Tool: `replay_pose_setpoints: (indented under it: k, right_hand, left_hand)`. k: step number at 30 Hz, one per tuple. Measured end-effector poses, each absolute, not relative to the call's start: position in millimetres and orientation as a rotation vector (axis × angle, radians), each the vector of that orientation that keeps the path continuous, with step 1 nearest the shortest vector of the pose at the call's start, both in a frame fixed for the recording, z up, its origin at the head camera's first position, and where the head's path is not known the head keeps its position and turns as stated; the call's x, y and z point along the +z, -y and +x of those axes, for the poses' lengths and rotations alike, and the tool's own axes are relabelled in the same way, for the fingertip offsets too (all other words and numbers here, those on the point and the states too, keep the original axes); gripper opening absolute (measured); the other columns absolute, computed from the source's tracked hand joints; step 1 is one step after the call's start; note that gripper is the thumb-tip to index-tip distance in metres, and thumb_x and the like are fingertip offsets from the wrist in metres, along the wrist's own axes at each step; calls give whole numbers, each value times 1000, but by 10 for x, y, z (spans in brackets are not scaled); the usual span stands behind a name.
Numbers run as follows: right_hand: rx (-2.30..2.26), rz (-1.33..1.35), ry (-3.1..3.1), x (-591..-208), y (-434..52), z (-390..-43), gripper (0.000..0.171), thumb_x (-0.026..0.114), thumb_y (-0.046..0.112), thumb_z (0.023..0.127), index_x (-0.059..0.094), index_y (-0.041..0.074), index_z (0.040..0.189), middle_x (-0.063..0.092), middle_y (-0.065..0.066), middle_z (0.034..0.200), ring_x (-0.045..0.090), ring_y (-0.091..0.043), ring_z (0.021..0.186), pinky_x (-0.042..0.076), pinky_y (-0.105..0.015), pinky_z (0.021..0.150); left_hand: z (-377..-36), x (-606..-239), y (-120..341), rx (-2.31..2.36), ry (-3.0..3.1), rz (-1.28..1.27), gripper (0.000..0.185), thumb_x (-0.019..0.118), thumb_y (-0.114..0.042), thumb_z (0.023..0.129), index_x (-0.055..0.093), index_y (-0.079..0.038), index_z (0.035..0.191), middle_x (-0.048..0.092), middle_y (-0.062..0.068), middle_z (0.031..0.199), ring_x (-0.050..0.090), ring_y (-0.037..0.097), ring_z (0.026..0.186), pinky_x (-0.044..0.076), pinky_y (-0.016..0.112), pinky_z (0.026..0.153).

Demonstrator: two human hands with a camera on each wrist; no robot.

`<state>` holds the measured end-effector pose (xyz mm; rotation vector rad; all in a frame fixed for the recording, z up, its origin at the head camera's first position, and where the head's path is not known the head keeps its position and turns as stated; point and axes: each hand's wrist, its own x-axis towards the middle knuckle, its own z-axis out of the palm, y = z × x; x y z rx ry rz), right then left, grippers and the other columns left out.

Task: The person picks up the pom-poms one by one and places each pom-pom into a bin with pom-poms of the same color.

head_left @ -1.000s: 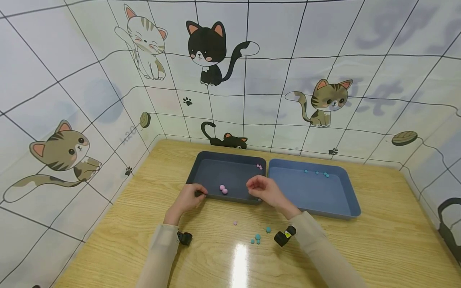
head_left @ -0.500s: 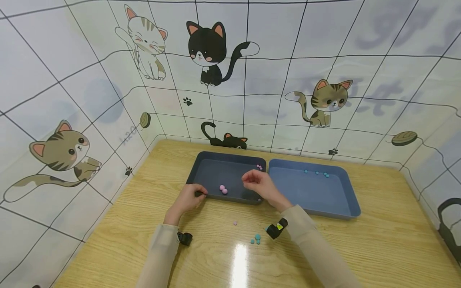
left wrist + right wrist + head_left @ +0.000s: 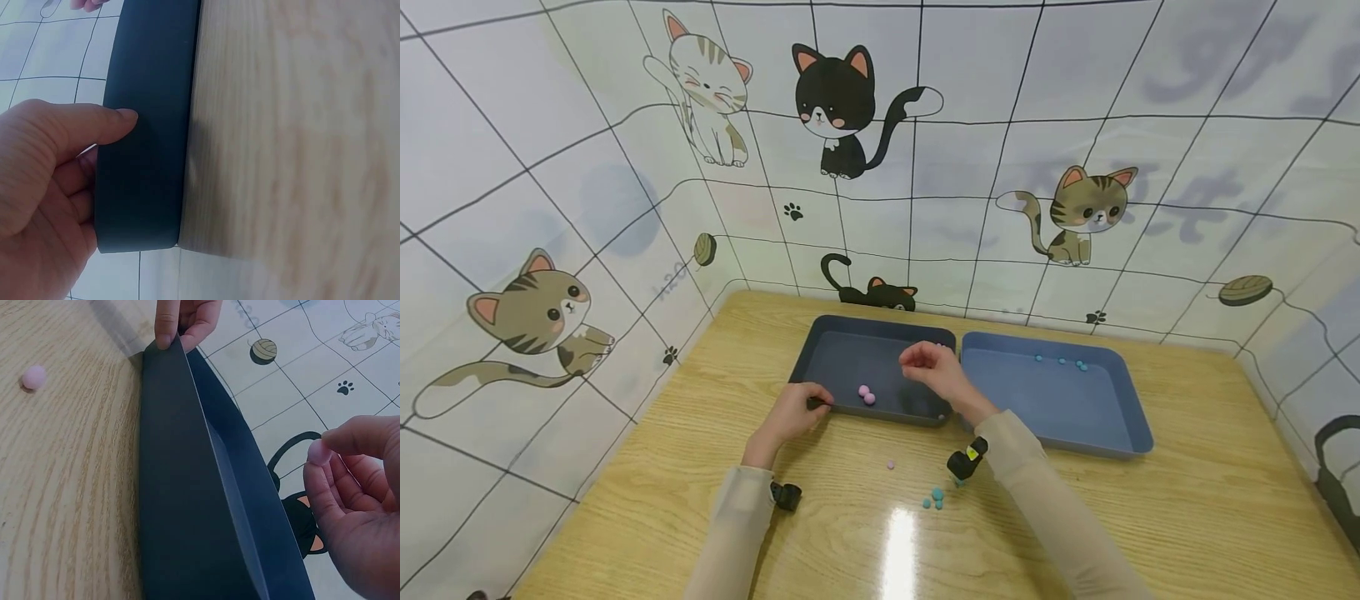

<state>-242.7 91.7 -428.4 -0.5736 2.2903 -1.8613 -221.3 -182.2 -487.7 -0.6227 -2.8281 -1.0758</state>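
Note:
My left hand grips the near left corner of a dark grey tray. In the left wrist view its thumb lies against the tray's outer wall, with the other fingers behind the rim. Over the right part of this tray hovers my right hand. Between its thumb and index finger it pinches a small pink ball, plain in the right wrist view. Two larger pink balls lie on the tray floor near the front wall. Those in the far right corner are mostly hidden behind the right hand.
A blue tray stands right beside the dark one, with several teal balls along its far side. On the wooden table in front lie a loose pink ball and several teal balls. A cat-print sheet rises behind.
My right hand has moved left and slightly farther over the dark tray. Its wrist camera now partly covers a teal ball on the table. The left hand stays on the tray corner.

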Motion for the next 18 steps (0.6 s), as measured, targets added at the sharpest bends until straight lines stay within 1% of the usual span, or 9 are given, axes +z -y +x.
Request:
replay_pose_setpoints:
  k: [3,9,12,18]
  right_hand:
    - [-1855,-563,-2293,-4288,-903,-2463,20,59,-9,86,57,-16,105,58,-32,102,58,-23,85,48,-21,73]
    - [-1867,-565,-2293,-4252,-864,-2511,21,58,-9,86,56,-17,105,56,-35,103,58,-20,82,48,-22,72]
    - [-1865,-564,-2312,-4251,-846,-2553,21,58,-9,86,56,-17,105,57,-34,103,57,-20,82,49,-24,73]
    - [-1885,-523,-2302,-4406,-832,-2735,21,60,-6,87,58,-14,106,58,-32,105,59,-20,84,49,-26,74]
  left_hand:
    - [-2210,-4873,1824,-1072,2831,-625,10,68,3,81,71,-6,85,68,6,87,63,24,86,51,40,79]
    - [-2209,-4872,1824,-1073,2845,-616,10,67,3,81,71,-6,86,68,6,88,63,24,88,51,40,81]
    - [-2211,-4872,1825,-1079,2842,-616,10,68,3,81,71,-5,86,68,6,87,63,24,87,51,40,80]
    - [-2215,-4873,1826,-1079,2848,-596,10,68,2,81,71,-6,85,68,5,86,63,22,85,51,39,79]
